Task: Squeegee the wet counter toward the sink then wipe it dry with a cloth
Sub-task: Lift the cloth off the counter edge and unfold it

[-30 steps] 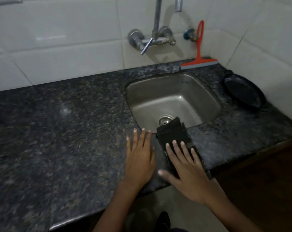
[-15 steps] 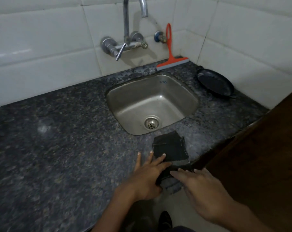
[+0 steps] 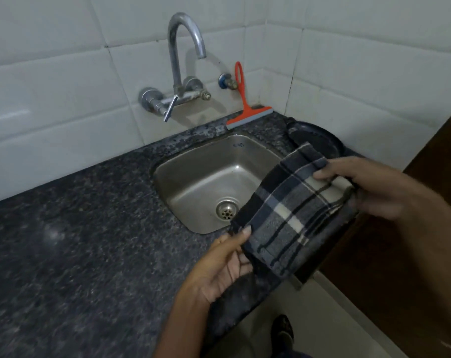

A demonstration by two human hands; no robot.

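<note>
Head view: both hands grip a checked cloth (image 3: 294, 213) lifted over the sink's (image 3: 193, 177) front right corner, left hand (image 3: 219, 270) pinching its near end, right hand (image 3: 379, 189) its far end; red squeegee (image 3: 247, 109) leans behind the sink on the dark surface (image 3: 77, 241)

The cloth (image 3: 291, 213) has been lifted off the counter (image 3: 90, 241), where it lay folded and flat a moment ago. Now it is held up in the air in front of the sink (image 3: 193, 177), and its checked side is shown. It was pressed down by the right hand (image 3: 382, 189) before; now its far edge is pinched by that hand. Its near corner is gripped by the left hand (image 3: 219, 270), which was flat on the counter earlier.
</note>
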